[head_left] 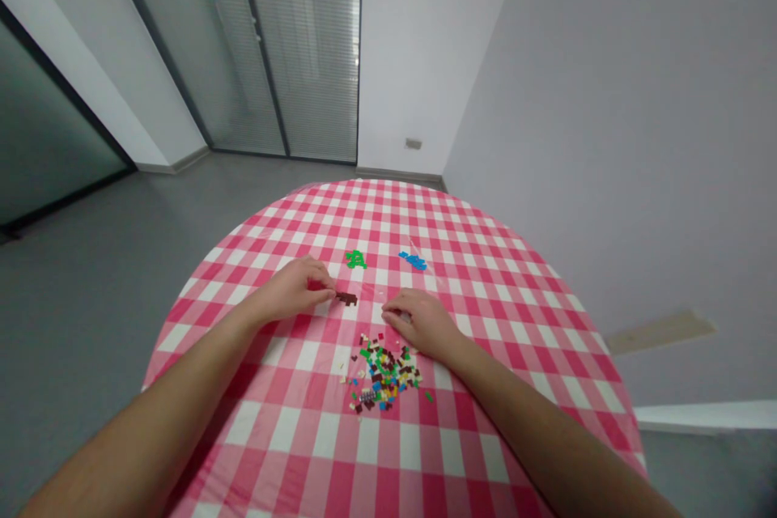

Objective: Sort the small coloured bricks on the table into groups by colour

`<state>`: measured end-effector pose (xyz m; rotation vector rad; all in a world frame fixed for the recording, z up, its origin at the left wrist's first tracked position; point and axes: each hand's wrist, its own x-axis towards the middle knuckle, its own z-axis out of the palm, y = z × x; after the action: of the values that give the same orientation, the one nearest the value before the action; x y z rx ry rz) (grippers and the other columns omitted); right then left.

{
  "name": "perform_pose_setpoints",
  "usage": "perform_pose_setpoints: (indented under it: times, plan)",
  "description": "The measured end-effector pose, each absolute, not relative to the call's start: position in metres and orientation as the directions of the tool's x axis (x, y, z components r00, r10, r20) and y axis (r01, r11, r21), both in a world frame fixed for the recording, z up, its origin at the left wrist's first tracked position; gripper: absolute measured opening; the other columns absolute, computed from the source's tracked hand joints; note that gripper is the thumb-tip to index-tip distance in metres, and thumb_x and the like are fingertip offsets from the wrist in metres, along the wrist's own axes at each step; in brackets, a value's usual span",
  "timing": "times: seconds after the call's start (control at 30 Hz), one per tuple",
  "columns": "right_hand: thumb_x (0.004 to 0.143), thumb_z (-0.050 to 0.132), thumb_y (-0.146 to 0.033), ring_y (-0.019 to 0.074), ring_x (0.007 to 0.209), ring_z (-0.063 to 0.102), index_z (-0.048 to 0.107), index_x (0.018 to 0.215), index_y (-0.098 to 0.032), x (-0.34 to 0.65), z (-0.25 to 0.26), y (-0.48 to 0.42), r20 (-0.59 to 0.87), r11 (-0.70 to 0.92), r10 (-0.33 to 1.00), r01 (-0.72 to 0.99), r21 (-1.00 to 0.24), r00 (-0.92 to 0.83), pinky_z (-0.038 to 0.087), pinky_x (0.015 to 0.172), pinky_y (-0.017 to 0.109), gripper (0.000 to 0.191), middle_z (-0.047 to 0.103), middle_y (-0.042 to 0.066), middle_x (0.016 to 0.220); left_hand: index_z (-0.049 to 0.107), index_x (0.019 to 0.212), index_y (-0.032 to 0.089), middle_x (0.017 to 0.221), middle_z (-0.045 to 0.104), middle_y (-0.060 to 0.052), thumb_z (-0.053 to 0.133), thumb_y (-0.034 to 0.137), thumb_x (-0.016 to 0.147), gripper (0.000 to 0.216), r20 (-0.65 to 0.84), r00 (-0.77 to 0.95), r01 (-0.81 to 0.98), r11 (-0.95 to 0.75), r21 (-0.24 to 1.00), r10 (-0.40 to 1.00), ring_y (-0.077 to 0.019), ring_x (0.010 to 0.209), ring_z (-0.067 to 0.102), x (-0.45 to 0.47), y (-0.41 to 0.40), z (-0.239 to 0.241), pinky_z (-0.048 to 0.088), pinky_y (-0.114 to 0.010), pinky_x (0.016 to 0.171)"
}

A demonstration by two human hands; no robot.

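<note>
- Brown brick cluster [348,299]: lies beyond the mixed pile [384,376] and slightly to its left, at the fingertips of the left hand; the right hand is apart from it, on its other side.
- Appearance of cluster: dark reddish brown, small and elongated, with a stepped, blocky outline; whether its bricks are joined cannot be told.
- Left hand [295,289]: beyond and left of the mixed pile, thumb and forefinger brought together at the cluster's left end; whether they grip a brick cannot be told.
- Right hand [426,324]: just beyond the mixed pile's right side, fingers bent and thumb near the forefinger; whether a piece is held cannot be told.
- Mixed pile: small loose bricks in brown, green, blue, yellow, cream and some red, scattered more thinly at the edges.
- Green brick cluster [355,260]: well beyond the mixed pile, toward its left.
- Blue brick cluster [413,261]: well beyond the mixed pile, toward its right.
- Checkered tablecloth [291,427]: pink and white, beneath the mixed pile and extending on all sides of it.
</note>
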<state>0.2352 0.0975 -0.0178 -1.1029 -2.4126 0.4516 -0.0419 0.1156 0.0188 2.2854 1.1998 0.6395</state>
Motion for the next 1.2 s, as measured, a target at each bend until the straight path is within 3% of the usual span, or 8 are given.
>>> perform_pose_setpoints:
  times: [0.2, 0.6, 0.97, 1.2]
  plan:
    - [0.087, 0.061, -0.018, 0.0178, 0.077, 0.061, 0.072, 0.080, -0.019, 0.232, -0.014, 0.095, 0.230, 0.593, 0.799, 0.665, -0.454, -0.556, 0.044, 0.069, 0.029, 0.013, 0.069, 0.005, 0.080, 0.074, 0.074, 0.019, 0.076, 0.071, -0.004, 0.058, 0.021, 0.081, 0.018, 0.022, 0.551, 0.636, -0.437, 0.636, 0.834, -0.0171, 0.073, 0.064, -0.050, 0.122, 0.015, 0.045, -0.027, 0.068]
    - [0.074, 0.063, -0.010, 0.0170, 0.075, 0.061, 0.070, 0.078, -0.019, 0.235, -0.009, 0.093, 0.218, 0.555, 0.814, 0.609, -0.567, -0.539, 0.045, 0.069, 0.028, 0.012, 0.069, 0.003, 0.079, 0.073, 0.069, 0.020, 0.072, 0.070, -0.003, 0.061, 0.026, 0.078, 0.016, -0.039, 0.534, 0.649, -0.380, 0.659, 0.844, -0.0155, 0.066, 0.061, -0.045, 0.125, 0.000, 0.044, -0.027, 0.062]
    - [0.077, 0.063, -0.009, 0.0173, 0.073, 0.062, 0.072, 0.077, -0.017, 0.236, -0.007, 0.095, 0.178, 0.560, 0.804, 0.623, -0.546, -0.568, 0.045, 0.068, 0.028, 0.013, 0.070, 0.004, 0.078, 0.074, 0.071, 0.020, 0.072, 0.070, -0.004, 0.064, 0.030, 0.080, 0.017, 0.012, 0.479, 0.675, -0.378, 0.634, 0.877, -0.0171, 0.067, 0.061, -0.045, 0.125, -0.002, 0.042, -0.029, 0.061]
    - [0.089, 0.062, -0.018, 0.0168, 0.077, 0.061, 0.070, 0.085, -0.017, 0.235, -0.006, 0.096, 0.228, 0.523, 0.835, 0.594, -0.611, -0.501, 0.044, 0.070, 0.028, 0.009, 0.069, 0.005, 0.082, 0.073, 0.078, 0.023, 0.080, 0.071, -0.002, 0.064, 0.027, 0.085, 0.012, 0.233, 0.527, 0.595, -0.551, 0.585, 0.817, -0.0188, 0.082, 0.061, -0.030, 0.113, 0.008, 0.045, -0.034, 0.080]
